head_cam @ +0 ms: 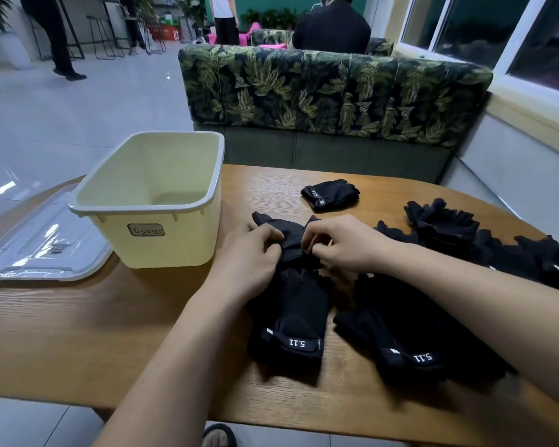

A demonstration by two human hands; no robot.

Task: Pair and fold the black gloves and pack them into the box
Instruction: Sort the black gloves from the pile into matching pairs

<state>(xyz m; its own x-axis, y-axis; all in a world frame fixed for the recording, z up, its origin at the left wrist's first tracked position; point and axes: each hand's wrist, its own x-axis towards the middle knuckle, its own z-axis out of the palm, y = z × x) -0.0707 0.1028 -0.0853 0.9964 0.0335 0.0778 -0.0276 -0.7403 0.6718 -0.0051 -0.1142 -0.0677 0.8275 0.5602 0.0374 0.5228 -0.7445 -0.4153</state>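
Seen from the head camera, the left hand [249, 256] and the right hand [347, 243] both pinch the finger end of a black fabric glove with a white 5.11 cuff tab [291, 314], which lies flat on the brown wooden table [110, 333]. Their fingertips sink into the cloth, so it may be two gloves stacked. Just to the left stands the pale yellow plastic box [171, 246] (its clear plastic lid [46, 243] lies beside it). A heap of loose black gloves [465, 233] is cut off at the right edge.
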